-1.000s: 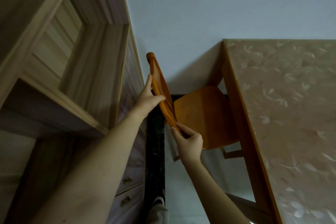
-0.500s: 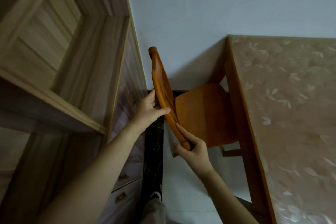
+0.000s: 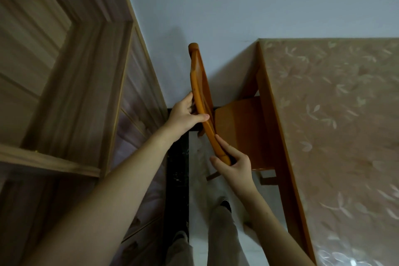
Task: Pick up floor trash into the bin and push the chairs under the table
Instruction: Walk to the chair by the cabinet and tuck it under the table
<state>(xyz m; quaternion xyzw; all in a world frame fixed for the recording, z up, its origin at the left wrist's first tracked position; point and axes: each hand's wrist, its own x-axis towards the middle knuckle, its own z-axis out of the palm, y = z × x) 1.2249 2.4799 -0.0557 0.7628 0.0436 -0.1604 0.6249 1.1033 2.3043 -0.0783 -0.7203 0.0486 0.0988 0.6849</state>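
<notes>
- Both hands are on the chair point(image 3: 239, 127), gripping the curved top rail of its backrest point(image 3: 201, 97).
- The left hand point(image 3: 185, 115) holds the rail about halfway along, thumb lying across the near face and fingers curled round the far side, closed on the wood.
- The right hand point(image 3: 234, 163) has the near end of the rail, wrapped round the rounded tip, index finger stretched up along the edge, the other fingers folded under it.
- The backrest runs away from the person towards the pale wall point(image 3: 216, 6), its far knob standing clear against the paint.
- The seat is partly under the table point(image 3: 280, 127); the table's orange-brown edge cuts across the seat's right side, while the left part of the seat still shows in the open.
- A leg and a crossbar of the chair show below the seat, near the table's edge.
- The tabletop wears a beige cloth point(image 3: 336, 114) printed with pale leaves, glossy towards the near corner.
- On the left stands a tall wooden cabinet point(image 3: 71, 93) with an open shelf above and drawers lower down; the left forearm crosses in front of it.
- A dark strip point(image 3: 178, 179) runs along the floor beside the cabinet, with lighter floor to its right.
- The person's trouser legs and a dark shoe point(image 3: 225, 205) stand on the floor between the cabinet and the table.
- I can't spot any trash or bin from here.
</notes>
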